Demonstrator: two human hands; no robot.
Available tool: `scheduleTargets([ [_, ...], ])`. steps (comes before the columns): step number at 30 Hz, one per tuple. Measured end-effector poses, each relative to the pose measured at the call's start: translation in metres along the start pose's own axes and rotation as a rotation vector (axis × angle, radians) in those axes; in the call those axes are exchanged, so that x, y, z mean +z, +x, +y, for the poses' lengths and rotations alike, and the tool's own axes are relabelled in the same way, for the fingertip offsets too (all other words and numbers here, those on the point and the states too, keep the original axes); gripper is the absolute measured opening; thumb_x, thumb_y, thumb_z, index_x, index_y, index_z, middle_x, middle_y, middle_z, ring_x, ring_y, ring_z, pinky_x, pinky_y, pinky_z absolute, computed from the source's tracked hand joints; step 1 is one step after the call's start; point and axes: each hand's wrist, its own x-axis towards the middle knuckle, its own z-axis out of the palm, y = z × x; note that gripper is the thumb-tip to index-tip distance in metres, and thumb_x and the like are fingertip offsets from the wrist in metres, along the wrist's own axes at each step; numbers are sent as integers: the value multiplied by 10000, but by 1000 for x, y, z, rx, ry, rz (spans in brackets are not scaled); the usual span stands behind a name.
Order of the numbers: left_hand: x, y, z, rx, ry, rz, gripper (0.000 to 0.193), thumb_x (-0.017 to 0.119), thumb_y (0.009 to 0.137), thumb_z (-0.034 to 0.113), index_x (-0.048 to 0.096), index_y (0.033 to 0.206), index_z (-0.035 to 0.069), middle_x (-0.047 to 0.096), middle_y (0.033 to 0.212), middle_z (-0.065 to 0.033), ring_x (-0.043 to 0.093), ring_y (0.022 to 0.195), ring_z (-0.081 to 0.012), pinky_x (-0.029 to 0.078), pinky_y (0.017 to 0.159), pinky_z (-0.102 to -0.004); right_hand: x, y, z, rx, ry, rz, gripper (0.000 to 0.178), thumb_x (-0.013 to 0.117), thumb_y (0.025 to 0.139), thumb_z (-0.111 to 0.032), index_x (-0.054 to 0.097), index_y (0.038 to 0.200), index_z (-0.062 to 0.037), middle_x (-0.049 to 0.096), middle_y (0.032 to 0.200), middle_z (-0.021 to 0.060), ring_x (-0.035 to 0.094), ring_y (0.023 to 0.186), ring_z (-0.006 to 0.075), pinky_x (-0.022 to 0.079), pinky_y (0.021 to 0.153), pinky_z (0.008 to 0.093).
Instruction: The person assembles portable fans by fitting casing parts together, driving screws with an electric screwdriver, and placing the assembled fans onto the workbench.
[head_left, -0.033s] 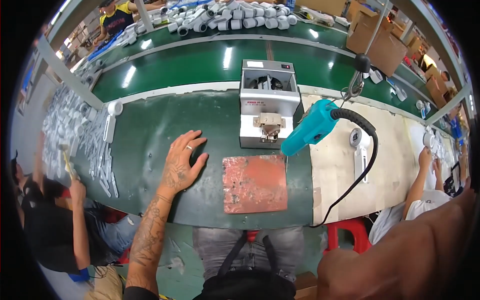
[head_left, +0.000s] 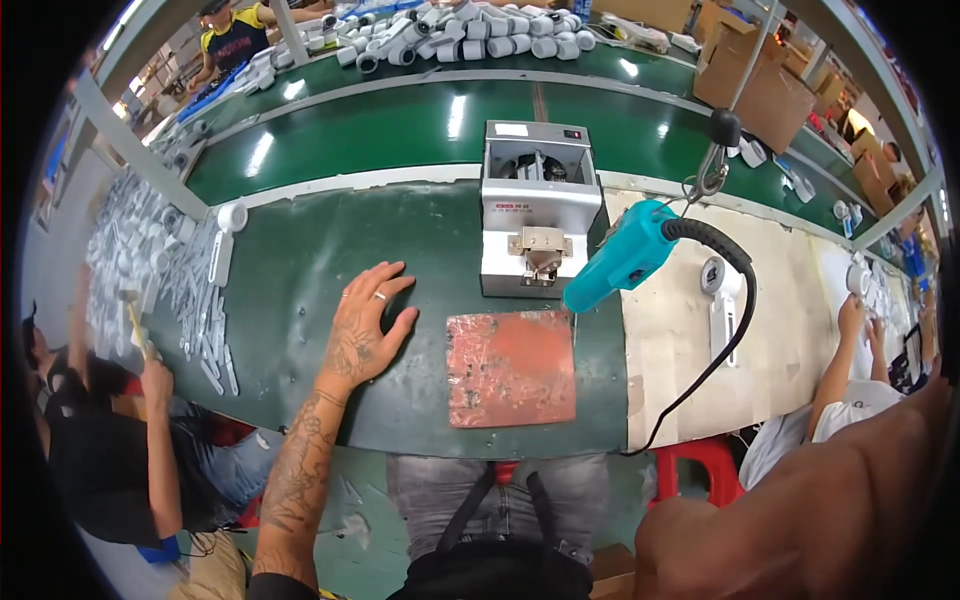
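My left hand (head_left: 368, 325) lies palm down on the dark green worktop (head_left: 300, 255), fingers stretched out and a ring on one of them. It holds nothing. Just right of it is a square, scuffed red mat (head_left: 512, 368). Behind the mat stands a grey metal box-shaped machine (head_left: 537, 215) with an open top and a small metal outlet at its front. A teal electric screwdriver (head_left: 622, 258) hangs tilted beside the machine, its tip over the mat's far right corner. My right arm (head_left: 790, 510) is raised large at the lower right; the right hand is out of view.
White plastic parts and clear strips (head_left: 205, 320) are heaped at the left. A white round-headed part (head_left: 722, 310) lies on the beige board (head_left: 665, 360), near the screwdriver's black cable (head_left: 690, 390). Co-workers sit at both sides. A green conveyor (head_left: 400, 125) runs behind.
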Motion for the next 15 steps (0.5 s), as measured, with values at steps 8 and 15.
scheduleTargets([
  [8,2,2,-1,-8,-39,-11,376,713,911,203,646,1263,87,585,1420,-112,512,1364,-346,369,1160,-487,11,8,7,-68,-20,62,191,542,1008,-286,549,1028,-96,525,859,25,534,724,155,462,797,403],
  [15,-2,2,-2,-33,-35,-16,375,708,913,217,650,1262,92,584,1429,-100,508,1371,-337,362,1163,-488,10,15,13,-120,-50,64,205,528,1013,-301,547,1012,-97,512,846,23,524,722,152,457,820,410],
])
